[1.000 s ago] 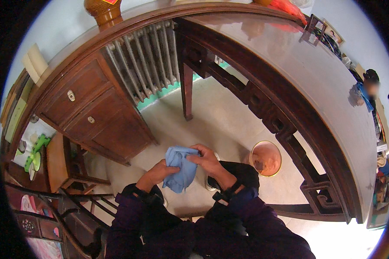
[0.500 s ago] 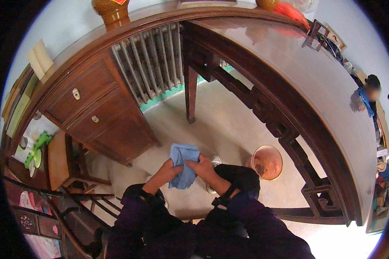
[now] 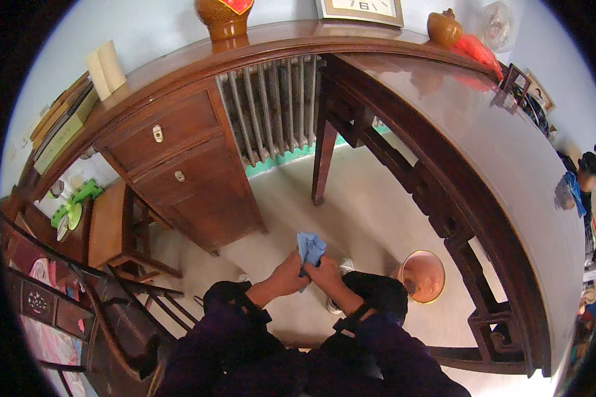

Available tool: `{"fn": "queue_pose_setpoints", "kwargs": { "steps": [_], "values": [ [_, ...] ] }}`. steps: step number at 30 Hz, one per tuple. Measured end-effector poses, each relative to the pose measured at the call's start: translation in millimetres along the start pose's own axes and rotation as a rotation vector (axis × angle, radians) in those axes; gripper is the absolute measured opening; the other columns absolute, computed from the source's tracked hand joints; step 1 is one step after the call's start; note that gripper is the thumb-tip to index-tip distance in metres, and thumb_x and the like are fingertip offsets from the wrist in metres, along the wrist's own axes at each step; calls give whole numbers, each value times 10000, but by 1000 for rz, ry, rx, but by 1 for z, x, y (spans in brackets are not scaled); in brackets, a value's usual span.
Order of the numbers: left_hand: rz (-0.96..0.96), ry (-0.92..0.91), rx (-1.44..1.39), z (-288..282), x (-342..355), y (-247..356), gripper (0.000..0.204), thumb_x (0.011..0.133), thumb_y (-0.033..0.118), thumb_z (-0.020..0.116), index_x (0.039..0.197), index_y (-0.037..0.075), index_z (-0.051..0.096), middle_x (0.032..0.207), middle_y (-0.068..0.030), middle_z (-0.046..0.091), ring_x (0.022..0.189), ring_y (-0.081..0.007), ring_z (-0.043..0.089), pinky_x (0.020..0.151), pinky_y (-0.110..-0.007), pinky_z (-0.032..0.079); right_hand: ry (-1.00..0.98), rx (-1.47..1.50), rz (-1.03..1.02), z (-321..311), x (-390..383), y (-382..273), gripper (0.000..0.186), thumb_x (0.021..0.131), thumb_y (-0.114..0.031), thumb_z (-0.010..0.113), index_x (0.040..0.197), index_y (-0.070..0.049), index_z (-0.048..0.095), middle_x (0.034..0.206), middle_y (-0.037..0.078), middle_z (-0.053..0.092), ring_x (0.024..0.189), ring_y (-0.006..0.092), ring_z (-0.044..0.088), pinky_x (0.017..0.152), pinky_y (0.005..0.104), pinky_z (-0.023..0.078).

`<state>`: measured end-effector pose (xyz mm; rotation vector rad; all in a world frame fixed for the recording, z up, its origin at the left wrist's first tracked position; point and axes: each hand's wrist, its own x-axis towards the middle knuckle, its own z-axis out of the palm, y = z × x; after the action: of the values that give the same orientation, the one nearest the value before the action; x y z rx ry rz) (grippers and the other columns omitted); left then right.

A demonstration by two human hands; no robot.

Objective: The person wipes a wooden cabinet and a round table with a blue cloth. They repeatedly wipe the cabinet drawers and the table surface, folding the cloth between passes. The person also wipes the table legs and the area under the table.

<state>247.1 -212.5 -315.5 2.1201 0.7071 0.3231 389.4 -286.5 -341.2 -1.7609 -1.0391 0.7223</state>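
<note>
A blue cloth is bunched up between my two hands, in front of my knees and above the floor. My left hand closes on it from the left, fingers wrapped inward. From the right, my right hand grips the same cloth with the thumb pressed on it. A crumpled end sticks up past the fingers, and a small bit shows below them. Something dark shows between the hands, too small to make out.
A pinkish bin stands on the floor right of my knee. The long dark table curves along the right. Ahead left are a wooden cabinet and a radiator. A wooden stool and a dark chair are at left.
The cloth went from spread out to a smaller, folded bunch, and my hands came closer together. My view has tilted up, bringing a clock on the far ledge into sight.
</note>
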Motion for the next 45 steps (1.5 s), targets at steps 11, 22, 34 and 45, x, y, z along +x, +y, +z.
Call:
{"fn": "queue_pose_setpoints", "kwargs": {
  "steps": [11,22,34,45],
  "values": [
    [164,35,-30,-18,1,-13,501,870,124,702,1308,18,483,1204,-217,587,1126,-395,588,945,-457,488,-493,543,58,-14,9,10,364,891,-15,577,1255,-9,554,1138,116,669,998,238,666,827,367,551],
    [209,795,397,-187,45,62,319,908,235,678,1049,-19,545,973,-252,568,909,-454,574,782,-491,474,-462,480,122,-35,0,-2,385,953,-64,596,1338,-46,581,993,72,704,827,177,700,688,308,544],
    [69,1290,885,-355,47,92,430,888,275,674,1280,129,574,1106,-144,625,996,-392,635,806,-493,530,-483,302,143,-45,-4,17,341,936,-74,619,1269,3,625,921,76,720,747,156,693,631,275,518],
    [-392,1785,500,-448,-108,-3,529,847,391,705,1244,45,656,1143,-240,692,1072,-426,644,927,-453,504,-561,302,131,-35,-4,16,336,949,-83,598,1272,6,616,960,88,720,768,161,687,667,283,528]
  ]
}}
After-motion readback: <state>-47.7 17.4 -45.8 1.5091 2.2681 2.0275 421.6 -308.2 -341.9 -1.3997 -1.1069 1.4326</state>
